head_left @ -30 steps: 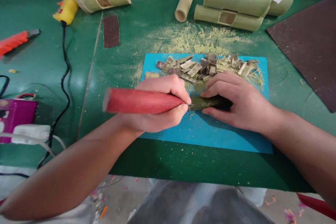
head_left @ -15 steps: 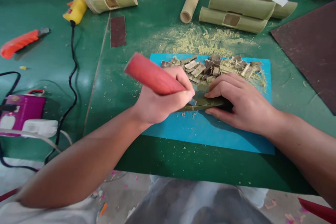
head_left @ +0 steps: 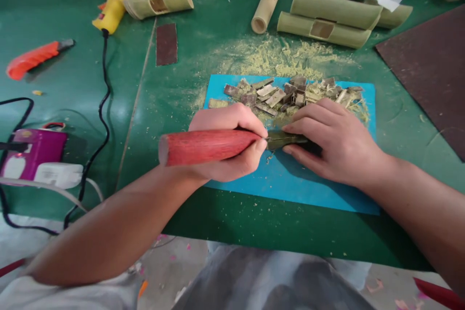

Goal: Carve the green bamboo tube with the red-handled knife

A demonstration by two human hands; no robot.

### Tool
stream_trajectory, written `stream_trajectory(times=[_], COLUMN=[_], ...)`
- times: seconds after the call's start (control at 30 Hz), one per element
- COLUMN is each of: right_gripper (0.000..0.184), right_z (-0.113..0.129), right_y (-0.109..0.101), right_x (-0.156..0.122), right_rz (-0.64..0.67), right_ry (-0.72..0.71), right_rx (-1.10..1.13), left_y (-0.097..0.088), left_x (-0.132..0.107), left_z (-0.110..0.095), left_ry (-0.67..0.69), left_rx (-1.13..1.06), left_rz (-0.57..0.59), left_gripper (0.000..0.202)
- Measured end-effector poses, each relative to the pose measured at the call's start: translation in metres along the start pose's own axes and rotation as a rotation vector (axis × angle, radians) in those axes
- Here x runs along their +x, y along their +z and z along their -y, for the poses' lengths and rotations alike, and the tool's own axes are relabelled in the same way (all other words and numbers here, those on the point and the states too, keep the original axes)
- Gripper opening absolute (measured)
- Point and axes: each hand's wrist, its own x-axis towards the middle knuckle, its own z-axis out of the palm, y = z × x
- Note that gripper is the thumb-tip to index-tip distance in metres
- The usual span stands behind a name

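My left hand (head_left: 230, 118) grips a carving chisel by its thick red handle (head_left: 207, 147), which now lies nearly level and points right. The blade is mostly hidden at my fingertips, by the left end of a dark green bamboo piece (head_left: 276, 141). My right hand (head_left: 334, 143) presses that piece down between thumb and fingers, covering its right end. Under both hands lies a blue sheet (head_left: 290, 181). Just behind them is a heap of cut bamboo chips (head_left: 276, 97) and shavings.
Bamboo tubes with cut-out windows (head_left: 323, 29) lie at the back. To the left are a yellow glue gun (head_left: 111, 12), an orange utility knife (head_left: 34, 60) and a purple power strip (head_left: 47, 150) with cables. A dark brown sheet (head_left: 432, 68) lies at right.
The chisel handle has swung down from a raised slant to nearly level, and my left hand has rotated with it. My right hand stays on the bamboo piece.
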Motion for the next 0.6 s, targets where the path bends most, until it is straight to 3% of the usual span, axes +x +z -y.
stream_trajectory(times=[0.17, 0.37, 0.6], right_gripper=[0.030, 0.033, 0.027], right_z=[0.008, 0.011, 0.010], right_y=[0.002, 0.001, 0.006], right_x=[0.000, 0.000, -0.001], right_rz=[-0.009, -0.005, -0.085], right_ry=[-0.026, -0.028, -0.017], right_rx=[-0.125, -0.135, -0.179], left_y=[0.003, 0.012, 0.012], left_x=[0.001, -0.001, 0.008], left_z=[0.000, 0.009, -0.002], left_ry=[-0.052, -0.051, -0.116], left_rx=[-0.003, -0.192, -0.080], left_rz=[-0.001, -0.155, -0.095], left_gripper=[0.016, 0.011, 0.012])
